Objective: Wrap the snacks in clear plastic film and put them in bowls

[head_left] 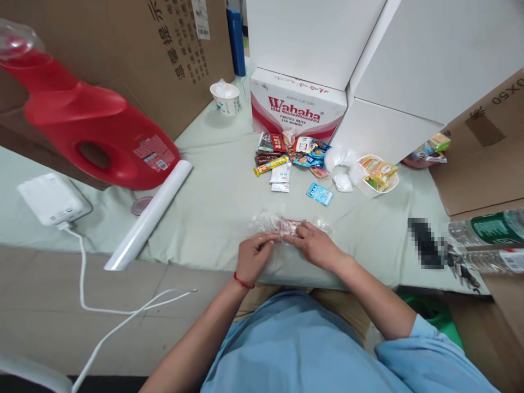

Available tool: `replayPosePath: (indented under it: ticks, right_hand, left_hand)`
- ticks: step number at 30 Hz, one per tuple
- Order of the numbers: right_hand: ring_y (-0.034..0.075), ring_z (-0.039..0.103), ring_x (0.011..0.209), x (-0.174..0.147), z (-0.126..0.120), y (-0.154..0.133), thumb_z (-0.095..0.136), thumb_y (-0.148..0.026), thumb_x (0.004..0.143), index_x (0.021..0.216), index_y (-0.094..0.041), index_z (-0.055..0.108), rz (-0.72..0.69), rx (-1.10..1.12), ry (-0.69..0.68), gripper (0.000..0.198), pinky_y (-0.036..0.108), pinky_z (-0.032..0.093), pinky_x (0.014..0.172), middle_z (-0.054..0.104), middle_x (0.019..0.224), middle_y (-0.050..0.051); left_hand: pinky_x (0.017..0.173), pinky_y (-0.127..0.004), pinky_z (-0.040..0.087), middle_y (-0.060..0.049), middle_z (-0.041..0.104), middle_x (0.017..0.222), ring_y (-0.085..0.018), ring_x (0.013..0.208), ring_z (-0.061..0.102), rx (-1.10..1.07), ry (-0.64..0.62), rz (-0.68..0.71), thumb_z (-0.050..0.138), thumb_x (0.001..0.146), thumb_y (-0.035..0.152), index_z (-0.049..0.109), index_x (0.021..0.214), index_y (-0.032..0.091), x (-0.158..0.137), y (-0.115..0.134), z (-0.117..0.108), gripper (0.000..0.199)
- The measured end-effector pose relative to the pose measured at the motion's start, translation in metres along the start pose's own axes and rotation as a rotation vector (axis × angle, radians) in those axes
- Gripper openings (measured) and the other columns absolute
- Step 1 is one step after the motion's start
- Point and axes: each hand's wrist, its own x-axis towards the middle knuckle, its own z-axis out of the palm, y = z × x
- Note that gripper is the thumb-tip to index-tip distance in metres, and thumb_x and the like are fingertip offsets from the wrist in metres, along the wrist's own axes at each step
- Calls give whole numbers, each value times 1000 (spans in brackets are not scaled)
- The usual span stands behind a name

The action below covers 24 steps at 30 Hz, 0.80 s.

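Note:
A small reddish packet (290, 225) lies near the table's front edge, in crinkled clear plastic film (264, 221) that spreads out to both sides. My left hand (254, 255) grips the packet's left end and the film, fingertips pressed together. From the right, my right hand (315, 245) has its fingers bent over the packet, its fingertips close to those of the left. The fingers partly cover the packet, so its print cannot be read. A light blue sachet (320, 194) lies just behind the right hand, and white sachets (280, 176) lie farther back.
Assorted wrapped snacks (303, 153) lie before a Wahaha carton (297, 106). To their right stands a bowl of snacks (392, 185); a paper cup (226, 99) is at back left. A film roll (149, 215), red jug (102, 131) and white power bank (53, 199) occupy the left. Bottles (491, 228) lie right.

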Motion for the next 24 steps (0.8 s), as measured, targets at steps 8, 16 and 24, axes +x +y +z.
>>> replayPosePath:
  ticks: [8,16,24]
  right_hand:
    - [34,51,121,0,8,-17,52,-17,101,147,-34,61,45,-147,25,49,46,47,102,65,108,13]
    - [25,56,107,-4,15,-1,52,-15,103,145,-36,62,23,24,52,48,44,44,110,62,97,7]
    - [29,52,124,-6,24,-3,50,-19,104,132,-29,70,43,126,94,36,49,46,108,64,110,10]
  left_hand:
    - [116,-52,40,-17,62,135,-28,130,55,171,520,-284,46,99,57,58,122,19,58,4,-19,47]
    - [90,-42,54,-9,75,104,-30,101,68,525,-103,-139,74,74,47,71,100,22,60,7,-31,36]
    - [76,-33,58,-4,73,96,-19,84,68,285,-99,-10,60,89,32,71,102,22,26,51,5,20]
